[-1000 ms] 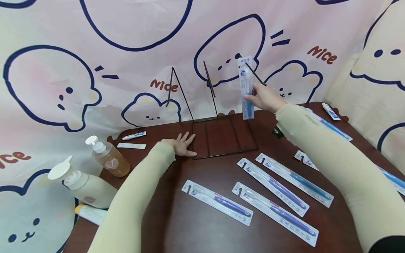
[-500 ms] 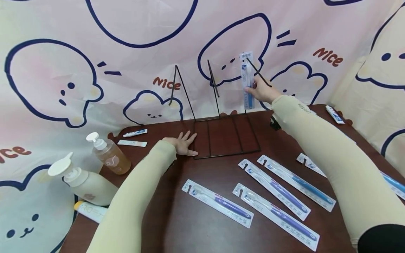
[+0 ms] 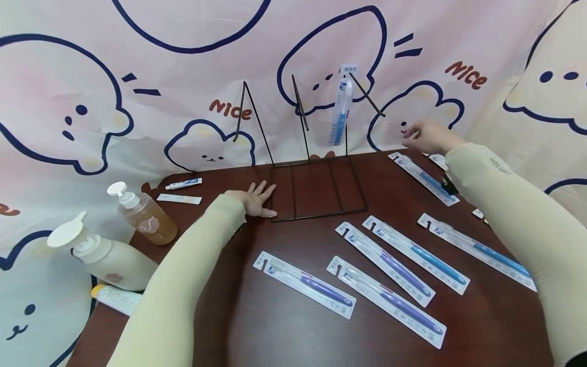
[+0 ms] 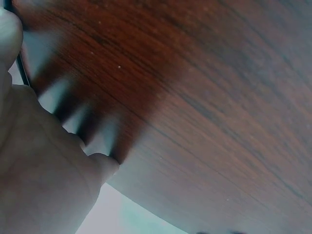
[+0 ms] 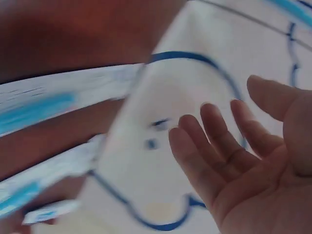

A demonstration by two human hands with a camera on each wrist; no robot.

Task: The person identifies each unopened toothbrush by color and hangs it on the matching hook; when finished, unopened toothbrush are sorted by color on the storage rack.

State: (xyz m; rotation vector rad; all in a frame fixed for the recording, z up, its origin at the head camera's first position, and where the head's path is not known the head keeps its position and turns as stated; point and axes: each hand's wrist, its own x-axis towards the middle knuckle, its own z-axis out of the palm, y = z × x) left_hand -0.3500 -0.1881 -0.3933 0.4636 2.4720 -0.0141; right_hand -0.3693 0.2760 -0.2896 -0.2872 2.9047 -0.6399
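Toothbrush packet (image 3: 342,104) hung on wire rack (image 3: 293,193), my right hand (image 3: 429,136) empty, fingers loose, my left hand (image 3: 252,202) spread, seemingly touching the rack.

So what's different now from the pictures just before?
The right hand let go of the blue toothbrush pack and moved away to the right, empty. The pack now hangs from the right prong of the wire rack, its bottom swung left. The left hand still rests by the rack's base; the bottles haven't moved.
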